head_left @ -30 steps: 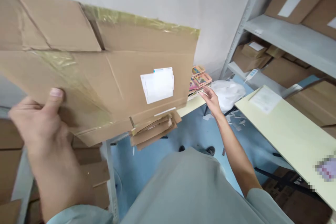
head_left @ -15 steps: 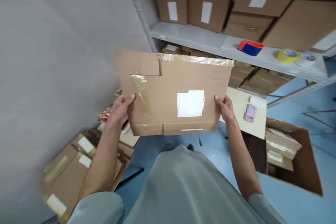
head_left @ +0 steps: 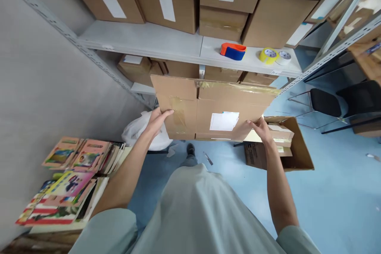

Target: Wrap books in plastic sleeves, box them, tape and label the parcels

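Observation:
A flattened cardboard box (head_left: 184, 87) hangs in front of me between my two hands, its broad face toward me. Clear tape runs along its upper edge, and a white label (head_left: 224, 121) is stuck to its right half. My left hand (head_left: 158, 121) grips the left edge, thumb on the near face. At the right edge my right hand (head_left: 259, 127) holds it the same way, with its other fingers hidden behind the sheet. Past the upper edge stands a metal shelf (head_left: 143, 37) loaded with closed boxes.
On the shelf sit an orange and blue item (head_left: 233, 51), a yellow tape roll (head_left: 268, 55) and a white tape roll (head_left: 283, 58). Book stacks (head_left: 89, 154) are at left, beside a white plastic bag (head_left: 137, 129). An open carton (head_left: 303, 147), a cutter-like tool (head_left: 208, 158) and chairs (head_left: 324, 102) are at floor level.
My view has swung toward the shelf and its right side. The flattened box, still in both hands, is now nearer the shelf and tilted more away from me.

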Demonstrator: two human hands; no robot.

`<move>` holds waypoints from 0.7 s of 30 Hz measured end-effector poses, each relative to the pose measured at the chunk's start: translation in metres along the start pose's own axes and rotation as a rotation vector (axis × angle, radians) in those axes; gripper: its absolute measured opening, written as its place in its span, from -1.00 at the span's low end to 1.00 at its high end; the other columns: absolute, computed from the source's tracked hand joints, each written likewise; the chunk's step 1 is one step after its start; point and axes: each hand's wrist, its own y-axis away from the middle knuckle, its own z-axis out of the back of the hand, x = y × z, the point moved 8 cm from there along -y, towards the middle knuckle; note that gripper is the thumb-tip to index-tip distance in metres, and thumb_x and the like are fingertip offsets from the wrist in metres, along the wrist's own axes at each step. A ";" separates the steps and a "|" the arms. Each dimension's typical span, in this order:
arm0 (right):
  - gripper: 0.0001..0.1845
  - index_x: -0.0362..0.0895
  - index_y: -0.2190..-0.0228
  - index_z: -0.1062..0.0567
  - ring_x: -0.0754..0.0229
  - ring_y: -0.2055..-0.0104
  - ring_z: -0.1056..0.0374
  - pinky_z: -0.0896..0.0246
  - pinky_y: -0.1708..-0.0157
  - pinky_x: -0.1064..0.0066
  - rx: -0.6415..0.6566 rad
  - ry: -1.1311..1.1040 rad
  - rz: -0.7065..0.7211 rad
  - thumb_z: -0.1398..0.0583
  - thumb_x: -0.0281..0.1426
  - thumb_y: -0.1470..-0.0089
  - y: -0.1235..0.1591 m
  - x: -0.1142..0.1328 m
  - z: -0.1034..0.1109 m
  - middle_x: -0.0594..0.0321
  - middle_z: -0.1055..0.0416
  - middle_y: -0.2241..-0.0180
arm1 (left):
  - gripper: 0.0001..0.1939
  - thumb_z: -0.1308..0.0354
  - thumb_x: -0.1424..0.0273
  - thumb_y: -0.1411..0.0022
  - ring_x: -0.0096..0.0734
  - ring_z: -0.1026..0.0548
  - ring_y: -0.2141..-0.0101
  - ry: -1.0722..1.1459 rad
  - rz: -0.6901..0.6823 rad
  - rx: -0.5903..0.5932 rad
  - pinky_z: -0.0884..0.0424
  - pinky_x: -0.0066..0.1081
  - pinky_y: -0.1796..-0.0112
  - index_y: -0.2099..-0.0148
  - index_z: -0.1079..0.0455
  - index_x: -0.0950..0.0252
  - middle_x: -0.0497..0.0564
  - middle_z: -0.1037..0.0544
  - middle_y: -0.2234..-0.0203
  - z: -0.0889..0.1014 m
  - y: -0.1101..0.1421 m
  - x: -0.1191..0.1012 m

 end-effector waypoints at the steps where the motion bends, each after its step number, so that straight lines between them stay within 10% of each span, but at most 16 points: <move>1: -0.12 -0.06 -0.08 -0.60 -0.18 -0.15 -0.61 -0.50 -0.26 -0.08 -0.031 0.001 -0.003 -0.58 0.18 0.13 -0.002 0.000 0.002 -0.04 -0.72 -0.07 | -0.50 -0.56 0.14 0.15 0.03 -0.66 -0.03 0.008 0.000 0.017 -0.52 -0.09 -0.14 0.15 -0.59 0.20 0.08 -0.74 0.14 -0.007 -0.015 0.001; 12: -0.31 0.00 -0.08 -0.55 -0.16 -0.15 -0.57 -0.47 -0.23 -0.06 -0.239 0.091 -0.086 -0.50 0.01 0.01 -0.020 0.007 -0.011 0.00 -0.68 -0.05 | -0.63 -0.32 0.19 0.09 0.04 -0.56 -0.04 -0.111 -0.023 0.196 -0.48 -0.12 -0.12 0.19 -0.48 0.17 0.02 -0.68 0.17 -0.057 -0.147 0.001; 21: -0.45 0.01 0.06 -0.57 -0.16 -0.12 -0.54 -0.45 -0.23 -0.05 -0.001 0.086 -0.142 -0.46 0.05 -0.04 -0.058 0.015 -0.094 0.08 -0.67 0.07 | -0.41 -0.03 0.23 -0.02 0.13 -0.51 -0.18 -0.229 -0.184 0.563 -0.36 0.00 -0.29 -0.07 -0.58 0.25 0.12 -0.67 -0.05 -0.101 -0.163 0.007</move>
